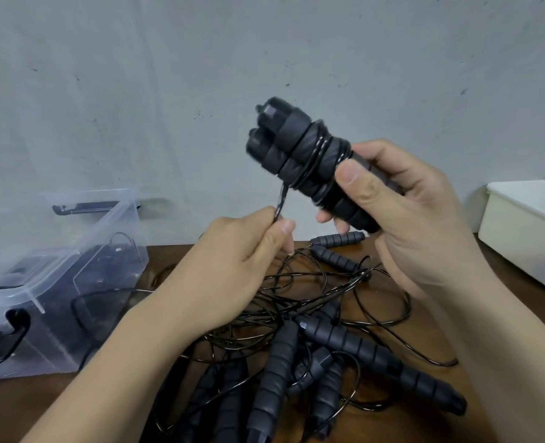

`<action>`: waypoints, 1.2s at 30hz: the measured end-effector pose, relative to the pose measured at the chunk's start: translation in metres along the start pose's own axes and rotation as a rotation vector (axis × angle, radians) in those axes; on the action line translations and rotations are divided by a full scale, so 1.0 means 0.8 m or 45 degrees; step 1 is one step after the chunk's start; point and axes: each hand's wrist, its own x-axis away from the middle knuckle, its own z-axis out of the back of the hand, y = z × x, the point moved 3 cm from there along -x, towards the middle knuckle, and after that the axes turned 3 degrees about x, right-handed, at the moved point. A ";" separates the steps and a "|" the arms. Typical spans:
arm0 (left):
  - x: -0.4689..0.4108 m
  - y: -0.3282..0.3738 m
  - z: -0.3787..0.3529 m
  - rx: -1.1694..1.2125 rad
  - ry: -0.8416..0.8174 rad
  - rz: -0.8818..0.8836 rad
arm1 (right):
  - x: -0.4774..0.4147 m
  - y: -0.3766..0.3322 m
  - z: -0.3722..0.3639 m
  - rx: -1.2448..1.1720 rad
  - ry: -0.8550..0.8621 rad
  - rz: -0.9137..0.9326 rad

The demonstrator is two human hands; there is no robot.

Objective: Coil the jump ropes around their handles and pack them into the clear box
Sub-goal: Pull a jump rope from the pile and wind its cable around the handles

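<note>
A clear plastic box (82, 225) is sitting at the left edge of the wooden table (9, 404), with dark cords showing through its walls. Just beside it, the left hand (233, 270) fingers are pinching a thin black cord (280, 203). The right hand (424, 225) fingers are gripping two ribbed foam handles (296, 155), partly wrapped, above a tangled pile of ropes (344, 340). A smooth white tub (520, 238) is bounding the right edge.
</note>
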 end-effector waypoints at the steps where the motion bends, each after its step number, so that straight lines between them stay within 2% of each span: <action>1: 0.002 0.004 -0.001 -0.048 -0.011 -0.016 | -0.001 0.001 0.003 0.078 0.040 0.019; 6: 0.005 0.017 0.009 -0.245 0.014 -0.096 | -0.003 0.001 0.013 0.576 0.068 0.007; 10: 0.006 0.020 0.025 -0.274 0.070 -0.191 | -0.003 0.007 0.010 0.728 -0.126 -0.115; 14: 0.005 0.017 0.036 -0.244 0.078 -0.153 | 0.001 0.004 0.003 0.875 -0.341 -0.251; 16: 0.006 0.017 0.041 -0.169 0.071 -0.100 | 0.005 0.002 0.002 0.830 -0.499 -0.395; 20: 0.009 0.020 0.047 0.139 0.046 -0.027 | 0.008 -0.003 0.005 0.622 -0.766 -0.495; 24: 0.008 0.016 0.050 0.395 -0.029 -0.130 | 0.013 -0.008 0.004 0.253 -0.893 -0.534; 28: 0.005 0.007 0.046 0.612 -0.119 -0.173 | 0.017 -0.001 -0.001 0.058 -0.927 -0.483; 30: 0.005 0.004 0.045 0.611 -0.146 -0.186 | 0.015 -0.002 0.001 -0.025 -0.909 -0.438; 32: 0.005 0.003 0.042 0.439 -0.134 -0.235 | 0.013 -0.006 0.005 -0.197 -0.886 -0.392; 34: 0.004 0.015 0.037 0.162 -0.026 -0.300 | 0.010 -0.012 0.008 -0.373 -0.833 -0.334; 36: 0.004 0.028 0.031 0.052 0.007 -0.277 | 0.008 -0.013 0.006 -0.435 -0.747 -0.274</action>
